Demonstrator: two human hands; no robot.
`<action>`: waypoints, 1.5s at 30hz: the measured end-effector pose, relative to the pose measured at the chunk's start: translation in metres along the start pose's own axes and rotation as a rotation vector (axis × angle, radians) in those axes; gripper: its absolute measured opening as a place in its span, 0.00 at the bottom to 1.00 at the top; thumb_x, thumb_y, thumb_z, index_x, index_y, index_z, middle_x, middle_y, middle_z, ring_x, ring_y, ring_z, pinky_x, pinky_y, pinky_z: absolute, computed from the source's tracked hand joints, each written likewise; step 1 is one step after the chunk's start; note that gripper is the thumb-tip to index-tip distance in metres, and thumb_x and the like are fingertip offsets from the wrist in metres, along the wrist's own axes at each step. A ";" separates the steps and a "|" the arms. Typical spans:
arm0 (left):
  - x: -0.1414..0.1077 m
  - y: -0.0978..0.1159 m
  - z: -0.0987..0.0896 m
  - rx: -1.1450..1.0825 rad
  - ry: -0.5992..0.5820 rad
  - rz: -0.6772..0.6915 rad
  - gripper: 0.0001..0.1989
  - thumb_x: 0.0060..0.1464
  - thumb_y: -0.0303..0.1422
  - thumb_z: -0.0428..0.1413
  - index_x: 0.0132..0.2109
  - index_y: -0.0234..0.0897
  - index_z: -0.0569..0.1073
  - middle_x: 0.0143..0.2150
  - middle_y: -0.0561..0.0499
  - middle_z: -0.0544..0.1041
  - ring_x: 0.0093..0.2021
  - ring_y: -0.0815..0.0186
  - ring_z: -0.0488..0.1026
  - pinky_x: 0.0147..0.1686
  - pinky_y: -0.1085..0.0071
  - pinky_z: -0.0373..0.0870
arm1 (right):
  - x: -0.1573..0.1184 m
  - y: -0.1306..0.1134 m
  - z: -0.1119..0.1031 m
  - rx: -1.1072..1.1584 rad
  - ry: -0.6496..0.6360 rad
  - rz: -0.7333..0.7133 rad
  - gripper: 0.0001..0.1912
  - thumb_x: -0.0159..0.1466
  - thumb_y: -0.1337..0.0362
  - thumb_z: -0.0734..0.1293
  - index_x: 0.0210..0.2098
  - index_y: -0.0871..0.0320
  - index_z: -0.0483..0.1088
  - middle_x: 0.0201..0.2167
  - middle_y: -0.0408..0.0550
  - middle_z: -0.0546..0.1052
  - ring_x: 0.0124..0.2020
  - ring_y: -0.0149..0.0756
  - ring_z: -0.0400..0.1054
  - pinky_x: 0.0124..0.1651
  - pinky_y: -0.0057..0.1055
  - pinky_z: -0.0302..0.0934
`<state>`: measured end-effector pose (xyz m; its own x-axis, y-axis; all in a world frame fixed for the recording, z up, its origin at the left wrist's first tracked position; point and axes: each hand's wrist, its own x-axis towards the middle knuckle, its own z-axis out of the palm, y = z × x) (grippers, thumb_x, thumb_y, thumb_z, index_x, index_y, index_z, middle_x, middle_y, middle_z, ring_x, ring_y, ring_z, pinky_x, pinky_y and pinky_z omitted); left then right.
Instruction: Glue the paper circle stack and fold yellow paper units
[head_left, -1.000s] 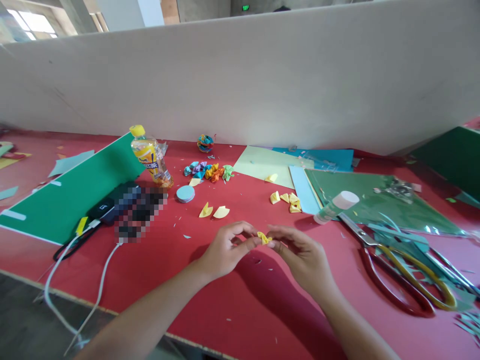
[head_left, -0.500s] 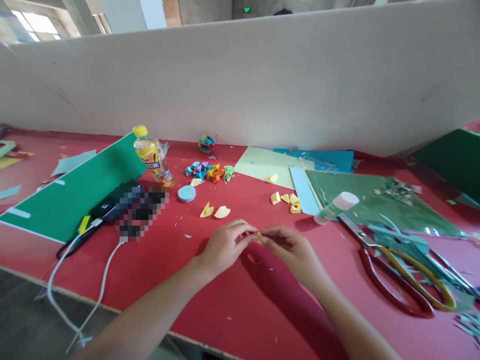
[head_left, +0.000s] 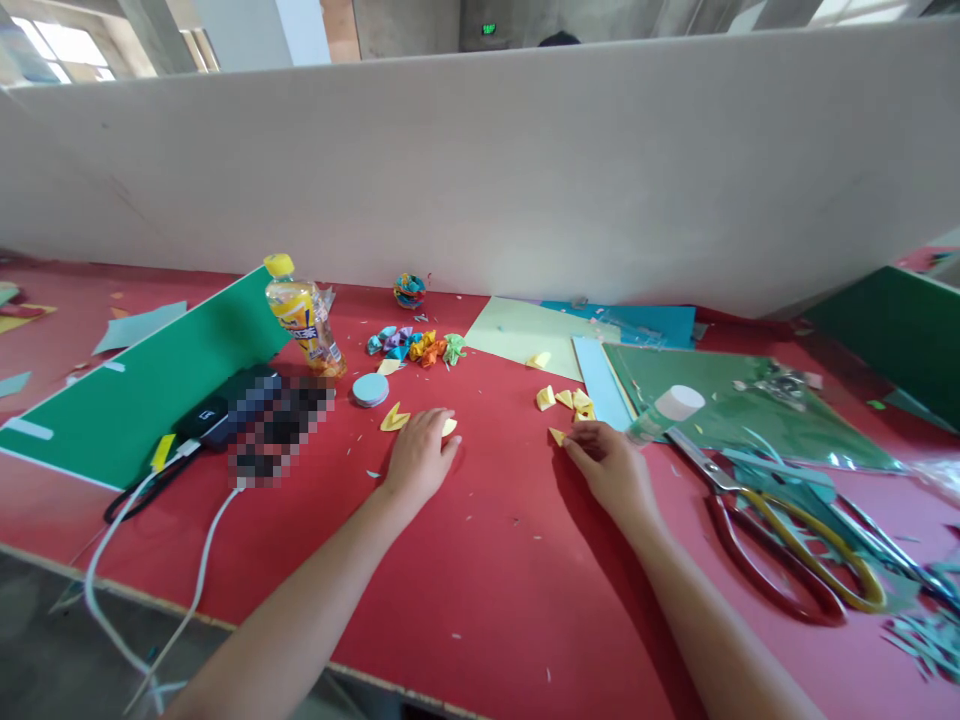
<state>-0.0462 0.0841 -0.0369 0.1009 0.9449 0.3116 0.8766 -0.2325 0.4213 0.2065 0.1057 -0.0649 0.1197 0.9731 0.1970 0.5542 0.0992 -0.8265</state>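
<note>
My left hand (head_left: 420, 452) is over the left yellow pieces, thumb and fingers apart. It partly covers a cut yellow paper piece (head_left: 449, 427); a creased yellow paper piece (head_left: 393, 418) lies just left of it. My right hand (head_left: 611, 465) pinches a small folded yellow paper piece (head_left: 556, 437) low over the red table, its pointed end sticking out to the left. Just beyond that hand, several folded yellow paper pieces (head_left: 582, 403) sit in a small group. A glue stick (head_left: 667, 412) with a white cap lies tilted beside its knuckles.
Large scissors (head_left: 757, 530) lie on the red table (head_left: 480, 600) at right, among green paper scraps (head_left: 926, 645). Farther back are colourful folded papers (head_left: 420, 345), a round pale-blue stack (head_left: 370, 390) and a drink bottle (head_left: 304, 315). A power bank (head_left: 217, 410) with cables is at left.
My hands have moved apart from the middle. The left went left to the yellow pieces; the right carried the folded yellow paper piece right towards the group.
</note>
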 end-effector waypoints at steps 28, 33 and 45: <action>-0.019 0.033 -0.005 -0.658 -0.276 0.089 0.17 0.56 0.28 0.47 0.52 0.38 0.69 0.50 0.47 0.73 0.50 0.64 0.71 0.51 0.66 0.67 | -0.043 -0.065 0.015 0.483 -0.453 0.092 0.14 0.57 0.56 0.64 0.36 0.59 0.74 0.27 0.47 0.76 0.28 0.34 0.69 0.32 0.30 0.63; -0.018 0.042 -0.013 -0.794 -0.349 -0.017 0.19 0.55 0.37 0.51 0.53 0.36 0.68 0.52 0.46 0.71 0.52 0.61 0.69 0.51 0.65 0.67 | -0.041 -0.065 0.014 0.655 -0.438 0.215 0.12 0.55 0.58 0.67 0.36 0.58 0.72 0.31 0.47 0.76 0.32 0.33 0.70 0.38 0.30 0.64; -0.016 0.044 -0.016 -0.829 -0.194 -0.145 0.13 0.52 0.40 0.53 0.38 0.36 0.75 0.37 0.47 0.78 0.39 0.63 0.74 0.39 0.69 0.71 | -0.038 -0.054 0.011 0.241 -0.377 -0.197 0.05 0.58 0.66 0.61 0.30 0.57 0.68 0.30 0.47 0.73 0.32 0.35 0.67 0.37 0.31 0.61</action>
<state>-0.0166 0.0549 -0.0094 0.1592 0.9833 0.0878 0.2687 -0.1287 0.9546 0.1631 0.0660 -0.0329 -0.3001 0.9340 0.1940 0.3249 0.2913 -0.8998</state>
